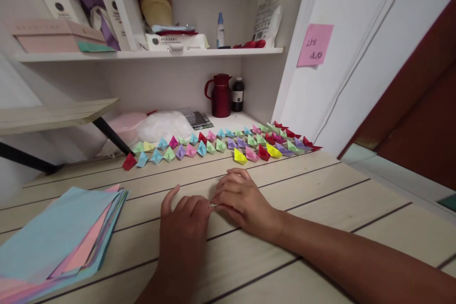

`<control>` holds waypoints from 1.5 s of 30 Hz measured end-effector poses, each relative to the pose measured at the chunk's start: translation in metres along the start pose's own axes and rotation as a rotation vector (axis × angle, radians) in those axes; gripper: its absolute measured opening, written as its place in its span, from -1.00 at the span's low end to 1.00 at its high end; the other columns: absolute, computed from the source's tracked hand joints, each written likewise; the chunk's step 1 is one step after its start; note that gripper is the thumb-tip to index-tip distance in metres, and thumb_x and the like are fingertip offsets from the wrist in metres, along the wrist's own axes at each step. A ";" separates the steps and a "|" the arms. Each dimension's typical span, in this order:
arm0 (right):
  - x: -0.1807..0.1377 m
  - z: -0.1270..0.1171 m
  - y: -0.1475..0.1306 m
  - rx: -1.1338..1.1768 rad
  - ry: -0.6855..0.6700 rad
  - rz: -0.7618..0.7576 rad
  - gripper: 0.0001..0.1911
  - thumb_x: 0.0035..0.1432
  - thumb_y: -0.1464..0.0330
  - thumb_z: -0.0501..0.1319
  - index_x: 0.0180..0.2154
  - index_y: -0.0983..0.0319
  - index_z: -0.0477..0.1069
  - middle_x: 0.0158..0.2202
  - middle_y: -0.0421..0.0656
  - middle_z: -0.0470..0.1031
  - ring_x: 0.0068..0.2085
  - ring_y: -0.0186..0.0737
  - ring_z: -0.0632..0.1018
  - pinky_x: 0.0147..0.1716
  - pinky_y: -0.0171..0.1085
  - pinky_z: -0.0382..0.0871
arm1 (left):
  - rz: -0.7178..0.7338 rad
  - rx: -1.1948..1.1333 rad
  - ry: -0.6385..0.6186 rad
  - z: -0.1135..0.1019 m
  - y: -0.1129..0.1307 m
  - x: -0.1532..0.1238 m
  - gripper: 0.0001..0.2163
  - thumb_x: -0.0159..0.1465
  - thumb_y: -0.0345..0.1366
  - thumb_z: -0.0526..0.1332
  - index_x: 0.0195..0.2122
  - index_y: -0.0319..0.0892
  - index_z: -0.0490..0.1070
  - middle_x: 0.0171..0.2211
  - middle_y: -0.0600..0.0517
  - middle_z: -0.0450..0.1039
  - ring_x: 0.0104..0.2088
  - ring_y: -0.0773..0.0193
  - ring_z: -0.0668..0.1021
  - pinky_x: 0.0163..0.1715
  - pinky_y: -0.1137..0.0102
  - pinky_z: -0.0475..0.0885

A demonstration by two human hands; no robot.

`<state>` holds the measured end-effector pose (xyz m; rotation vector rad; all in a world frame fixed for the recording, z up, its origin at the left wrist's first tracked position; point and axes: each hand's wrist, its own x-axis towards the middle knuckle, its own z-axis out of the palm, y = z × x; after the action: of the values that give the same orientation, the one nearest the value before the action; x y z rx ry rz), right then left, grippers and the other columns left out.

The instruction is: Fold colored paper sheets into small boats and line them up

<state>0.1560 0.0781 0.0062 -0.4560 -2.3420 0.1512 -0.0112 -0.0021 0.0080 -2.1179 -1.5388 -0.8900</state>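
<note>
Between my two hands, over the middle of the wood-plank table, a small bit of folded pale green paper peeks out. Most of it is hidden by the fingers. My left hand pinches it from the left, its thumb sticking up and apart. From the right, my right hand closes on the same paper with its fingers bent together. Just beyond the hands stand rows of small folded paper boats in many colours, among them a yellow boat and a pink boat closest to my right hand.
A stack of coloured paper sheets lies at the left. Behind the boats are a clear plastic bag, a red jug and a dark bottle. A small raised shelf stands at the left on black legs.
</note>
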 end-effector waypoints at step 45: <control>-0.003 0.011 0.026 0.080 -0.184 0.359 -0.92 0.08 0.43 0.34 -0.33 0.16 0.51 -0.25 -0.22 0.59 -0.13 -0.15 0.47 -0.07 -0.16 0.17 | -0.561 -0.628 -0.181 0.022 -0.026 -0.001 -0.77 0.14 -0.30 0.20 -0.16 -0.12 0.32 -0.10 -0.05 0.38 -0.18 0.18 0.52 -0.20 0.24 0.46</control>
<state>0.1573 0.1012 -0.0094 -0.8512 -2.4000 0.4716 -0.0304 0.0198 -0.0104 -2.2293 -2.2355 -1.5783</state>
